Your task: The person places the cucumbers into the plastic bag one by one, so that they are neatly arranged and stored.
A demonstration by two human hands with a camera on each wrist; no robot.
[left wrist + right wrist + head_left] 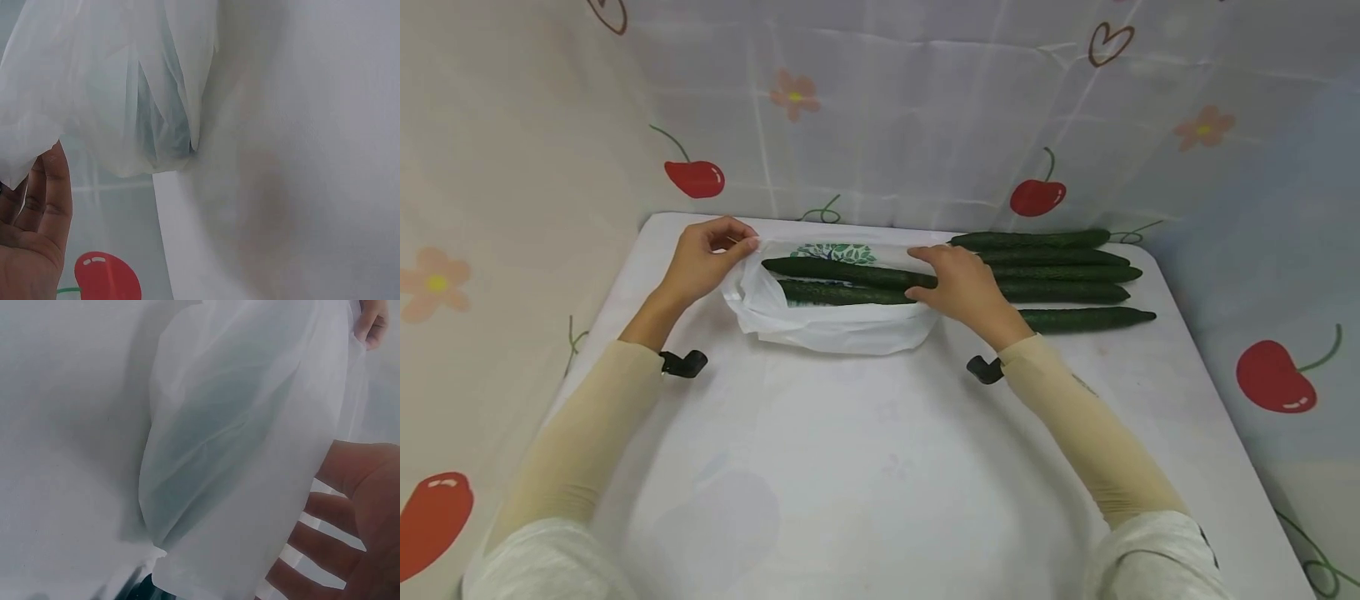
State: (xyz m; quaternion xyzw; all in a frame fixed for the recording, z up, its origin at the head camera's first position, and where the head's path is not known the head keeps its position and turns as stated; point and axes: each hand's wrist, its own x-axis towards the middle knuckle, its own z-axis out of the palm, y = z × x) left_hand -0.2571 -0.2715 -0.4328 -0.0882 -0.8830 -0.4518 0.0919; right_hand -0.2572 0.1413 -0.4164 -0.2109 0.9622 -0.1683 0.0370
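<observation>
Cucumbers [850,271] in the bag [842,335] should be stiff, best held mid-length; left hand [702,257] pinches the bag's left rim, right hand [964,285] at its right: cannot tell if gripping

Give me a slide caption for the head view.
A person's left grip and right grip at a white plastic bag with long dark-green cucumbers inside, others beside it.
</observation>
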